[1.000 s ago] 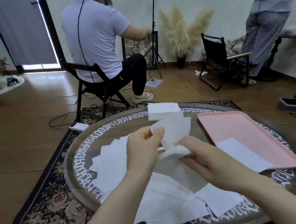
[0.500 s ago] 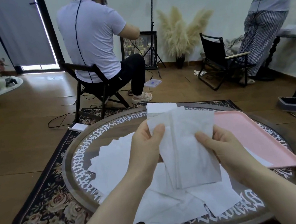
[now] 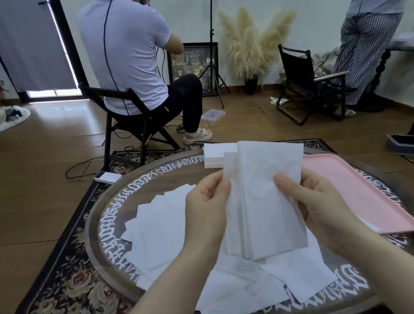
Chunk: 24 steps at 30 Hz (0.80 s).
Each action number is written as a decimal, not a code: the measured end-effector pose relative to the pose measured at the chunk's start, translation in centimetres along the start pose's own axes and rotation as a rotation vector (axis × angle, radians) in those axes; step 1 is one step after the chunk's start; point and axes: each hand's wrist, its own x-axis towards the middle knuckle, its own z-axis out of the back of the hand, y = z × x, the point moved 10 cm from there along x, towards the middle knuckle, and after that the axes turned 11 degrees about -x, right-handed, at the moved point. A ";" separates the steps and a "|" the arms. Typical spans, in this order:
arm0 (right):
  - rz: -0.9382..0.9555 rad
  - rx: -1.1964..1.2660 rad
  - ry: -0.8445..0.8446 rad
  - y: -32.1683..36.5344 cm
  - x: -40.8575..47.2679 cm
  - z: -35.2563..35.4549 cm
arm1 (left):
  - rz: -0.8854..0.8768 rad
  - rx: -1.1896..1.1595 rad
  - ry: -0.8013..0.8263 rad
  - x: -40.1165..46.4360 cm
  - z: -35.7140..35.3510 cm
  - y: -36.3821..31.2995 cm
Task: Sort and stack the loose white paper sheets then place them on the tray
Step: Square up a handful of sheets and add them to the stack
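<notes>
Left hand [image 3: 208,206] and right hand [image 3: 320,202] are gripping opposite edges of a small bunch of thin white paper sheets [image 3: 264,202], holding it upright above loose white sheets [image 3: 163,231] lying on the round dark wooden desk [image 3: 136,189]; the pink rectangular plastic tray [image 3: 357,189] is lying to the right.
</notes>
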 end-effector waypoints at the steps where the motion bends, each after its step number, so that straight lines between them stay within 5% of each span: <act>1: 0.003 -0.006 0.001 0.0 0.0 0.0 | 0.033 -0.018 0.007 -0.1 -0.1 0.3; 24: 0.020 -0.173 -0.045 -0.1 -0.1 -0.1 | 0.216 -0.217 0.051 -0.9 -1.2 2.2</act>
